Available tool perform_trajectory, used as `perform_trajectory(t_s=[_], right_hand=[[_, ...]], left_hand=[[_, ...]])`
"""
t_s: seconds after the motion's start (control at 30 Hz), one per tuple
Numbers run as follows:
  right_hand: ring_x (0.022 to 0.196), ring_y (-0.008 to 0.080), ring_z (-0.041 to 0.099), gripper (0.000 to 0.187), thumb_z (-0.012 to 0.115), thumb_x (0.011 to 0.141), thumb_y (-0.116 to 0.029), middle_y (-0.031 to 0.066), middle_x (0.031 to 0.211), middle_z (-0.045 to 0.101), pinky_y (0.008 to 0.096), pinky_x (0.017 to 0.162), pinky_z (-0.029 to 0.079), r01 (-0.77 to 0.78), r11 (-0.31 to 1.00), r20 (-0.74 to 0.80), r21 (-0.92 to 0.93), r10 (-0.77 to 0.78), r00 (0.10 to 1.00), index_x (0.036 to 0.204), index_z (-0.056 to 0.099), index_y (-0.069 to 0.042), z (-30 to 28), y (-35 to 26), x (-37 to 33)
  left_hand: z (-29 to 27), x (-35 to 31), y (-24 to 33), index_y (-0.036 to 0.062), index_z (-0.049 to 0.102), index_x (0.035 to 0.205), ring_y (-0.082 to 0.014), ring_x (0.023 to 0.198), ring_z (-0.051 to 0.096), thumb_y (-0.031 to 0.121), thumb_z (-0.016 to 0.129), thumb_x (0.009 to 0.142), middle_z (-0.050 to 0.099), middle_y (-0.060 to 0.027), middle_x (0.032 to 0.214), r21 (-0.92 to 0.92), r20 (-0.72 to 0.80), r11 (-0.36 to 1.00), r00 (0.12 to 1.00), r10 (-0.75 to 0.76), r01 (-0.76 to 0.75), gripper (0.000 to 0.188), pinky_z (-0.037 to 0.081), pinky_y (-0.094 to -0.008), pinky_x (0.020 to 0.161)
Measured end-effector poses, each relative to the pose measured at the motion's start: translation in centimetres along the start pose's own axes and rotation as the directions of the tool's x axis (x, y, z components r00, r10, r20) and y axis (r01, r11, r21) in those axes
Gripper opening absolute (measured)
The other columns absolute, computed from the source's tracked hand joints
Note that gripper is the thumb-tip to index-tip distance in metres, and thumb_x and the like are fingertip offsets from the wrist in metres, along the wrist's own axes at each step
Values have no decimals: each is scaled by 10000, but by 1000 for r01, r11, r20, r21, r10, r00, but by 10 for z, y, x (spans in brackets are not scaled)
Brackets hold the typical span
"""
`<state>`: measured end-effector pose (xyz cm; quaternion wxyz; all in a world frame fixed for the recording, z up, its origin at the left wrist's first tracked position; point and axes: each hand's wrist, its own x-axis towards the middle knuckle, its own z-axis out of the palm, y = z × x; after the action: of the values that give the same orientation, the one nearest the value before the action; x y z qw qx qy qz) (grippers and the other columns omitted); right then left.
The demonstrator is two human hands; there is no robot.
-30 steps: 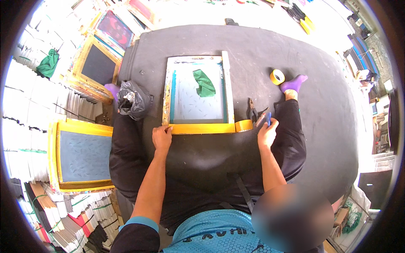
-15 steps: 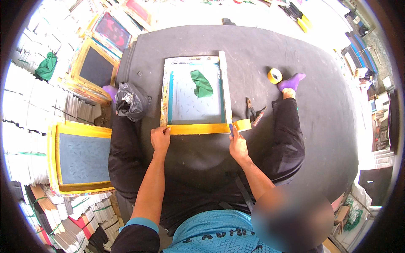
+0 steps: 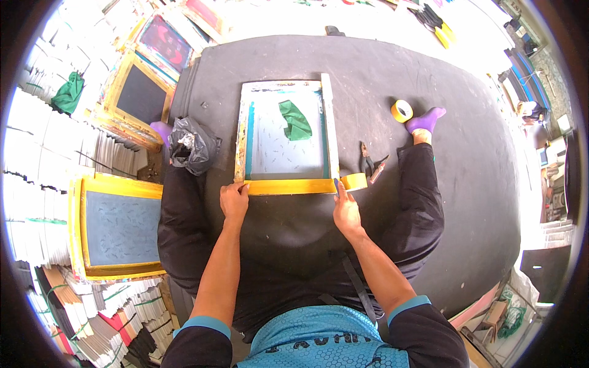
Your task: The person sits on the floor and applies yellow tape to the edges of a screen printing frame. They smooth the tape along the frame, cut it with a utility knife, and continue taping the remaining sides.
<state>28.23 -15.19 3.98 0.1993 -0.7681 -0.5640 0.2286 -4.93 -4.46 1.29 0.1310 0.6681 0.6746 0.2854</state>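
Observation:
A screen-printing frame [image 3: 240, 136] with pale blue mesh lies on the dark mat between my legs. A strip of yellow tape [image 3: 288, 186] runs along its near edge. My left hand [image 3: 234, 201] pinches the tape's left end at the near left corner. At the near right corner, my right hand [image 3: 347, 213] grips a slim blue cutter [image 3: 336, 186], its tip against the tape. The attached yellow tape roll [image 3: 356, 181] sits just right of that corner. A green cloth [image 3: 296, 121] lies on the mesh.
Pliers [image 3: 366, 161] lie right of the frame, with another yellow tape roll [image 3: 402, 111] by my right foot [image 3: 426, 122]. A black plastic bag [image 3: 193, 147] stands left. A second yellow-edged screen [image 3: 119, 227] and stacked paper [image 3: 37, 202] line the left side.
The picture has shifted slightly. Both hands stay at the frame's near corners, and the tape lies in the same place.

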Motion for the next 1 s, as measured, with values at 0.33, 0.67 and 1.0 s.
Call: perform_trajectory(t_s=[0.33, 0.67, 1.0], right_hand=[[1042, 498, 684, 723, 548, 990, -96, 324, 1259, 596, 571, 934, 553, -67, 968, 157, -241, 107, 982, 1632, 216, -55, -1, -13, -3], [1036, 490, 687, 721, 586, 953, -86, 304, 1195, 630, 564, 920, 559, -73, 972, 145, -225, 107, 984, 1607, 285, -51, -5, -11, -39], [929, 437, 724, 514, 762, 867, -209, 212, 999, 743, 536, 847, 569, -55, 998, -144, -39, 49, 988, 1357, 617, -152, -71, -8, 22]], left_hand=[[3, -2, -1, 24, 784, 941, -371, 874, 645, 192, 791, 870, 740, -150, 865, -2, -4, 1000, 1000, -7, 7, 183, 521, -485, 810], [4, -2, -1, 22, 789, 959, -365, 877, 645, 212, 795, 860, 742, -154, 871, -1, 6, 999, 999, -40, 40, 214, 518, -486, 815], [-1, 3, -2, 12, 795, 1020, -369, 860, 697, 248, 809, 869, 758, -180, 899, -51, 38, 988, 989, -145, 147, 280, 539, -460, 804]])
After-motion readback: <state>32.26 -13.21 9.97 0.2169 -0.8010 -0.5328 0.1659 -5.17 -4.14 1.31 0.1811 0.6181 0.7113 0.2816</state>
